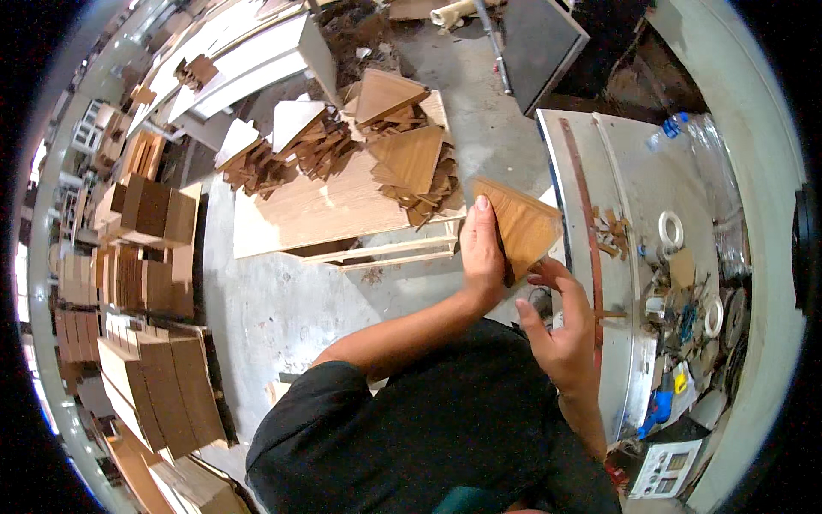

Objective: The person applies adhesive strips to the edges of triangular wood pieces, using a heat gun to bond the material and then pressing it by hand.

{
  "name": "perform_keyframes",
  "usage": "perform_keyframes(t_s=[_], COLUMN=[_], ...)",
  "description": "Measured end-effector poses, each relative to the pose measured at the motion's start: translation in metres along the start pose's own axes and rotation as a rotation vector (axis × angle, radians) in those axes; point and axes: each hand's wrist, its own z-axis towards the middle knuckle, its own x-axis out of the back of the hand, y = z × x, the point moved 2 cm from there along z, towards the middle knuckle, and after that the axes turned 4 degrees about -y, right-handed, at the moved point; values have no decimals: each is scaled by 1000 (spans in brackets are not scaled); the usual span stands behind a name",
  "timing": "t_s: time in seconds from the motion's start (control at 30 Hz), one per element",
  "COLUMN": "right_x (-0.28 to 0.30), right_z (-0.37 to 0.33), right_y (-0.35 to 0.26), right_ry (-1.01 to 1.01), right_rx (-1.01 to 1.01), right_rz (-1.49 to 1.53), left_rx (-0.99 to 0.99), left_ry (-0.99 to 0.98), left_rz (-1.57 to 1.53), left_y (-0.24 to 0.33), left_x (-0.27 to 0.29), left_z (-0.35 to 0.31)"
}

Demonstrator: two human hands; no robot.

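L hand (484, 257) has the wood pc (527, 224): thumb flat on its near face by the L edge, fingers hidden behind, so it's gripping. Pc is up in front of the chest, tilted, between the table (282, 224) & the bench (572, 137), most of it sticking out R of the L thumb. R hand (561, 330) isn't clasping: thumb & fingers spread apart, fingertips right at the pc's lower R corner; can't tell if they touch.

Labels: bottle (672, 130) at the bench's far end has blue on it, print too small to read. White panel (666, 469) at lower R has dials & small marks, also illegible.

Pc is approx. triangular, flat, mid-brown w/ darker grain streaks; pale strip along the upper R edge, dark lower L edge. On the table, 4 stacks of similar pcs: 2 brown-topped (411, 158), 2 white-topped (295, 124), edges jutting unevenly. Bench also has 2 white rolls (670, 230) & a blue tool (658, 411).
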Motion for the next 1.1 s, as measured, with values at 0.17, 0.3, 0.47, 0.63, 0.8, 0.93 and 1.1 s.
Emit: perform_keyframes(t_s=[0.17, 0.3, 0.47, 0.63, 0.8, 0.93, 1.1], right_x=[-22, -35, -58, -92, -109, -103, -94], right_z=[51, 91, 156, 205, 218, 229, 226], right_y=[5, 14, 46, 54, 61, 45, 27], right_ry=[-116, -240, -477, -696, -725, -703, -618], right_rx=[5, -119, -167, -173, -143, -94, -122], right_rz=[144, 375, 493, 408, 361, 172, -49], left_rx=[-202, -209, -132, 66, 173, 179, 228], left_ry=[154, 106, 235, 386, 424, 396, 283], left_rz=[198, 372, 444, 683, 853, 1047, 1192], left_y=[36, 45, 79, 99, 114, 121, 136], left_x=[19, 49, 61, 88, 99, 107, 147], left_z=[12, 23, 39, 52, 69, 76, 71])
